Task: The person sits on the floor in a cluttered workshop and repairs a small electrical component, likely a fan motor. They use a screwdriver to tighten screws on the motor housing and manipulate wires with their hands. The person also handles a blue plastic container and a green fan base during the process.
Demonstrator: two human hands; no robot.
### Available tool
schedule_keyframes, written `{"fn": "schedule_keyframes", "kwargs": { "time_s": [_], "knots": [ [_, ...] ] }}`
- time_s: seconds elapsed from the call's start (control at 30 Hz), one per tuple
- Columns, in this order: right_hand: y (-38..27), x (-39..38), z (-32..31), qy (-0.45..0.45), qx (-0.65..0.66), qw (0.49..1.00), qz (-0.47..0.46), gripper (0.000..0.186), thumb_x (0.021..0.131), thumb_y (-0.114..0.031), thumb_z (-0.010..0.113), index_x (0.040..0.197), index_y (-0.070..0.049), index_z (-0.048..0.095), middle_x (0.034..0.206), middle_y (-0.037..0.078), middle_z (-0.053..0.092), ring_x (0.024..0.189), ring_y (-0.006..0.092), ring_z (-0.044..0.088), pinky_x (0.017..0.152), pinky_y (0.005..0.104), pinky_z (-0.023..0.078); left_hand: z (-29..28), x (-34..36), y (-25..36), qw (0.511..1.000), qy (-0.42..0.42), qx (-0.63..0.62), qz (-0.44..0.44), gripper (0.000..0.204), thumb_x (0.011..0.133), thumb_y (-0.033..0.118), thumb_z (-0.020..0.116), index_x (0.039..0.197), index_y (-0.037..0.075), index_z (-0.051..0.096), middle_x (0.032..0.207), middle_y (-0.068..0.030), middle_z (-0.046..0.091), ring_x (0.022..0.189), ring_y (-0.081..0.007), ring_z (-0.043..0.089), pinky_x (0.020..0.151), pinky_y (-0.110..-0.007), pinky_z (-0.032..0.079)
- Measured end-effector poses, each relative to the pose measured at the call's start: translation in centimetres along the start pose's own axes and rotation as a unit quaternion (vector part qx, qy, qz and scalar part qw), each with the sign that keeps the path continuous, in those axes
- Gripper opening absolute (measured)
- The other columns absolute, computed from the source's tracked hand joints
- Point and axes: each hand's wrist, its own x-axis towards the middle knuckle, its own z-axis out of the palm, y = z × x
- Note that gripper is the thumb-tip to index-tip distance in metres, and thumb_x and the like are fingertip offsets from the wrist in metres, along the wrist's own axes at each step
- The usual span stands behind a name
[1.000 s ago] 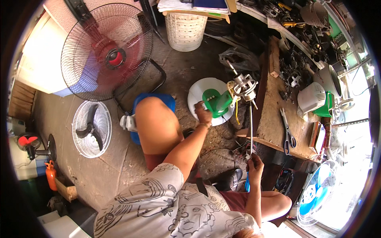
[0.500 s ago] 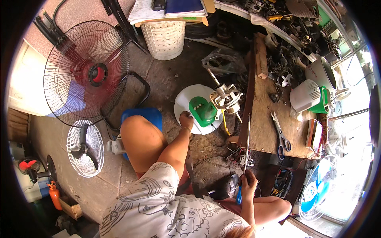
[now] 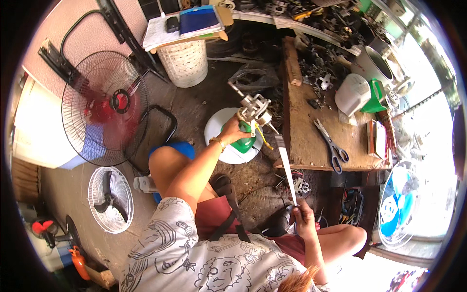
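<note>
My left hand (image 3: pixel 233 130) grips a bare fan motor (image 3: pixel 254 111) with a shaft sticking up and a yellow wire hanging from it. The motor sits on a green housing (image 3: pixel 247 142) that stands on a round white base (image 3: pixel 218 127) on the floor. My right hand (image 3: pixel 304 212) holds the lower end of a long thin grey strip (image 3: pixel 285 167), which points up toward the motor, its tip a little below and right of it. My left knee is just left of the white base.
A wooden workbench (image 3: pixel 311 141) to the right carries scissors (image 3: pixel 332 146), a white casing (image 3: pixel 353 93), a green jug and motor parts. A spinning red-bladed pedestal fan (image 3: pixel 104 114), a small white fan (image 3: pixel 110 198), a white basket (image 3: pixel 185 62) and a blue fan (image 3: pixel 396 202) stand around.
My left hand has moved from the white base up onto the motor. My right hand has lifted the strip higher, closer to the motor. The view has tilted.
</note>
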Motion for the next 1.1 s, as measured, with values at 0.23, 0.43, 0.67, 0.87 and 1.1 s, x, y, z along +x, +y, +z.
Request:
{"fn": "schedule_keyframes", "kwargs": {
  "time_s": [0.23,0.43,0.67,0.87,1.1],
  "knots": [
    [-1.0,0.9,4.7,-0.033,-0.068,0.997,0.014,0.045,0.092,-0.004,0.041,0.137,-0.012,0.044,0.080,0.018,0.056,0.075,0.0255,0.057,0.067,0.0346,0.045,0.8,-1.0,0.2,0.971,0.195,-0.004,-0.141,0.051,0.061,0.025,0.085,0.101,0.006,0.058,0.098,-0.0081,0.066,0.091,-0.0227,0.064,0.080,-0.034,0.049],
    [0.7,3.7,9.2,0.007,0.026,0.998,-0.057,0.050,0.094,-0.003,0.038,0.142,-0.014,0.039,0.061,0.000,0.040,0.054,0.0079,0.037,0.052,0.0254,0.037,1.5,-0.9,1.4,0.979,0.193,0.009,-0.070,0.053,0.062,0.017,0.086,0.105,0.006,0.058,0.099,-0.0069,0.066,0.092,-0.0225,0.062,0.083,-0.034,0.048],
    [-0.5,4.3,10.6,0.011,0.092,0.996,-0.006,0.049,0.094,-0.001,0.038,0.142,-0.013,0.040,0.062,-0.003,0.040,0.054,0.0060,0.035,0.050,0.0233,0.035,1.4,-1.1,3.2,0.987,0.142,-0.065,-0.036,0.049,0.065,0.010,0.083,0.108,0.006,0.059,0.100,-0.0066,0.067,0.091,-0.0204,0.063,0.082,-0.032,0.048],
    [0.9,4.4,11.7,0.005,0.166,0.986,-0.002,0.049,0.095,0.000,0.036,0.143,-0.008,0.037,0.063,-0.005,0.042,0.051,0.0035,0.033,0.047,0.0207,0.031,1.0,-1.2,3.9,0.987,0.147,-0.043,-0.050,0.046,0.063,0.007,0.082,0.105,0.005,0.061,0.097,-0.0070,0.068,0.087,-0.0203,0.064,0.080,-0.032,0.049],
    [1.6,6.0,12.7,0.005,0.217,0.976,-0.023,0.048,0.096,-0.002,0.034,0.143,-0.009,0.036,0.060,-0.006,0.039,0.045,0.0032,0.031,0.042,0.0206,0.029,1.1,-1.3,4.6,0.987,0.154,-0.028,-0.045,0.043,0.063,0.009,0.082,0.102,0.006,0.064,0.093,-0.0067,0.069,0.082,-0.0198,0.064,0.075,-0.032,0.049]
  ]
}}
